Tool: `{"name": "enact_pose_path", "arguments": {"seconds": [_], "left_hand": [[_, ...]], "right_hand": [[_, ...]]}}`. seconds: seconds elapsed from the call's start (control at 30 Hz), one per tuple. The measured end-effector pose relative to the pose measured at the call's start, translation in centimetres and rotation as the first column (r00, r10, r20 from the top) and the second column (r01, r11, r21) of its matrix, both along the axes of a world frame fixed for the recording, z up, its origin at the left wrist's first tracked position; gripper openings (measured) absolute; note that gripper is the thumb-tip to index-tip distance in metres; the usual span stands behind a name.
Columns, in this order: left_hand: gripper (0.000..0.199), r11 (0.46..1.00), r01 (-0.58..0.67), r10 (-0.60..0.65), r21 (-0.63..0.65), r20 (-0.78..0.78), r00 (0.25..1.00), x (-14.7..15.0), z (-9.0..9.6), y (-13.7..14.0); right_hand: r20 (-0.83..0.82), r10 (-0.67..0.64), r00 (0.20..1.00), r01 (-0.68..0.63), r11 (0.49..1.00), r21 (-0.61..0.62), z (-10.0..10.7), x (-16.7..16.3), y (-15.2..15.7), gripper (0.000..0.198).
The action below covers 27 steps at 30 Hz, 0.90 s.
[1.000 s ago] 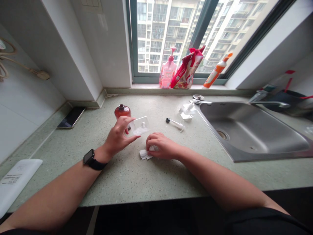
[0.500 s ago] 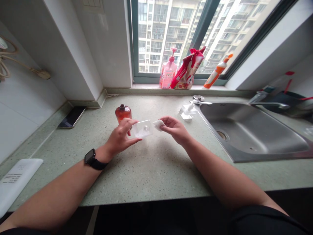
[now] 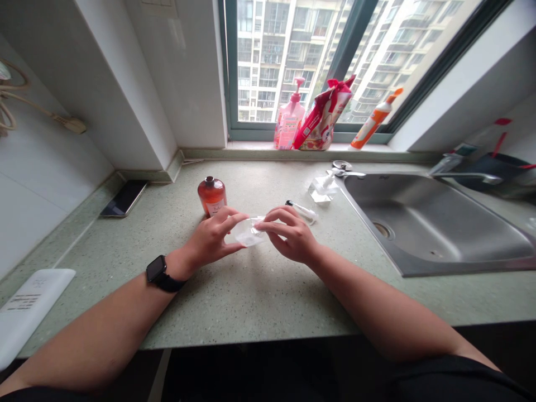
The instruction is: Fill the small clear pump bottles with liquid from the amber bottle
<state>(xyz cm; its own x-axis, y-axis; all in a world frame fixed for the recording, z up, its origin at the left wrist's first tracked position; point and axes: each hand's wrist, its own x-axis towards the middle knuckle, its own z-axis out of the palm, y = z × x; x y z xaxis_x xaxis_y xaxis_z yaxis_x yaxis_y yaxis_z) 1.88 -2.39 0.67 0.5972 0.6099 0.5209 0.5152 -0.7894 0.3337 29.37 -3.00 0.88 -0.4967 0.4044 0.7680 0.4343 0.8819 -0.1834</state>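
My left hand [image 3: 209,235] grips a clear, box-shaped bottle [image 3: 247,237] by its side, thumb below and fingers above. A round mouth showed on its face earlier. Over that face, my right hand [image 3: 291,231] pinches a small white tissue [image 3: 256,224], its fingertips touching the bottle. Much of the tissue is hidden by the fingers. Just behind my left hand stands an amber bottle [image 3: 211,195] with a pale label and an uncapped neck. Beyond my right hand, a clear slim tube with a black end [image 3: 307,214] lies on the counter.
A clear cube-shaped pump bottle [image 3: 321,190] stands beside the steel sink [image 3: 439,223]. To the left are a phone [image 3: 124,199] and a white flat case [image 3: 36,310]. Along the sill stand a pink pump bottle [image 3: 288,123], a red bag [image 3: 324,114] and an orange-white bottle [image 3: 374,120].
My right hand has moved left and down, bringing the tissue onto the clear bottle. The bottle has been lowered and tipped slightly. The black-ended tube has come into view behind my right hand.
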Motion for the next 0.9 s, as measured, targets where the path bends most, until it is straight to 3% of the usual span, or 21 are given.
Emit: {"name": "enact_pose_path", "arguments": {"seconds": [0.47, 0.7, 0.9], "left_hand": [[0.057, 0.998, 0.016, -0.016, 0.060, -0.010, 1.000, -0.07, -0.09, 0.03], [0.057, 0.997, -0.045, 0.044, 0.063, 0.021, 0.999, -0.22, -0.08, 0.08], [0.057, 0.990, -0.118, 0.114, 0.073, 0.057, 0.992, -0.33, -0.03, -0.05]], "right_hand": [[0.084, 0.013, 0.996, -0.019, 0.998, 0.063, 0.11, -0.45, -0.52, 0.031], [0.014, -0.058, 0.998, 0.059, 0.994, -0.095, -0.21, -0.43, -0.50, 0.035], [-0.065, -0.068, 0.996, 0.059, 0.989, -0.134, -0.40, -0.60, -0.34, 0.042]]}}
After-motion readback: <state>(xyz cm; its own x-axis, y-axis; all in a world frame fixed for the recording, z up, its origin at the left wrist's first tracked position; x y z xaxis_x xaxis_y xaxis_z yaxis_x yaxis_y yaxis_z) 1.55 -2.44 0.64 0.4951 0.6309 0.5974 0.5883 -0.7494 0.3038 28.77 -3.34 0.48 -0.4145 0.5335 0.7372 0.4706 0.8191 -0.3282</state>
